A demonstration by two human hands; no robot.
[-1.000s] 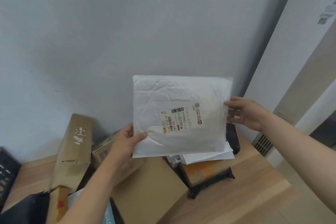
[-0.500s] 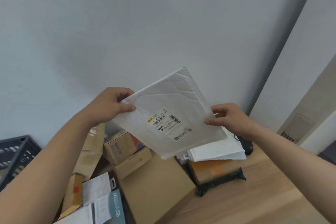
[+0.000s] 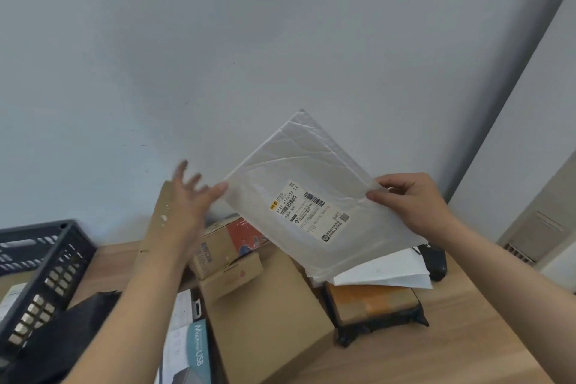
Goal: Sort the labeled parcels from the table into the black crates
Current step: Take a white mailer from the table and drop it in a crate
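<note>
A flat white padded mailer [image 3: 311, 178] with a printed shipping label [image 3: 307, 212] hangs tilted in the air above the parcel pile. My right hand [image 3: 411, 199] pinches its right edge between thumb and fingers. Just off the mailer's left corner my left hand [image 3: 190, 196] is spread open, blurred, with nothing in it. A black slatted crate [image 3: 43, 262] stands at the left edge of the wooden table [image 3: 467, 337].
Under the mailer lie several cardboard boxes [image 3: 268, 315], a tall brown carton [image 3: 159, 221] against the wall, a black-wrapped orange parcel [image 3: 374, 305], white mailers [image 3: 389, 271] and a white-and-teal USB box [image 3: 190, 349]. A black bag [image 3: 62, 343] lies by the crate. The grey wall is close behind.
My left hand has let go of the mailer's left corner and opened. The right hand alone now holds the mailer, which has shifted right and tilted further.
</note>
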